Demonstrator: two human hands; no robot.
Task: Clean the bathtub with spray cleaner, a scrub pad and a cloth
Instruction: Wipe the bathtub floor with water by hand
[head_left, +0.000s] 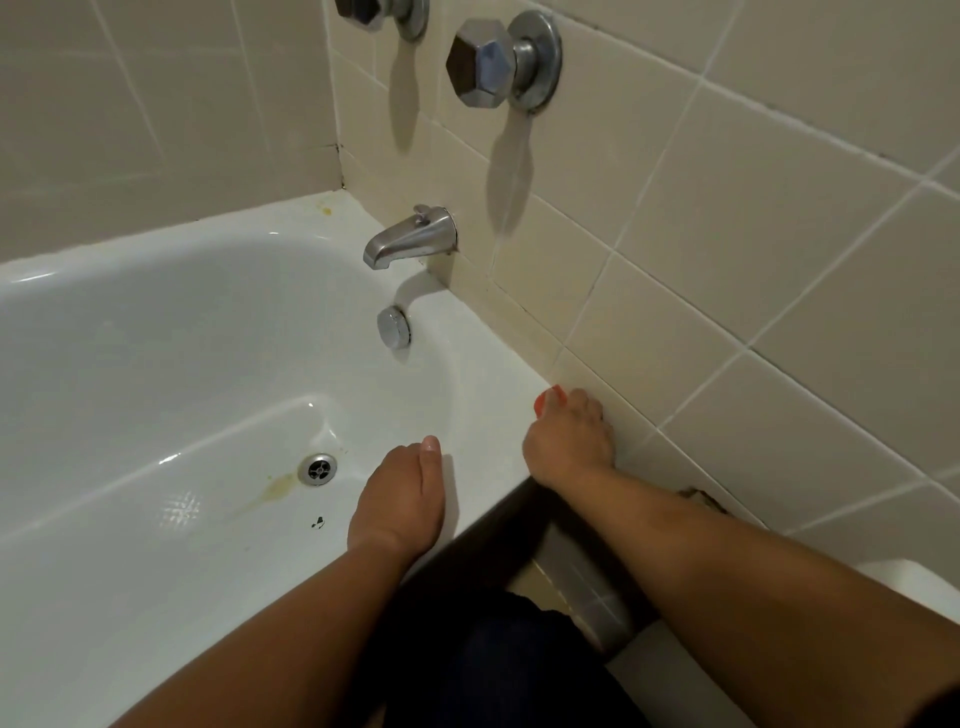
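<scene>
A white bathtub (156, 338) fills the left and middle of the head view. A yellowish stain (280, 486) lies beside the drain (318, 468), and a small dark speck (318, 522) sits nearer me. My left hand (400, 493) rests on the tub's front rim, fingers curled over the inner edge, thumb straight. My right hand (569, 441) presses an orange scrub pad (545, 400) onto the rim where it meets the tiled wall; only the pad's tip shows past my fingers. No spray bottle or cloth is in view.
A chrome spout (405, 239) juts from the beige tiled wall (753, 234) over the tub end, with an overflow cap (393, 327) below it. Two chrome tap knobs (488, 62) stand higher up. A chipped tile (701, 499) shows by my right forearm. My dark-trousered knee (493, 665) is at the bottom.
</scene>
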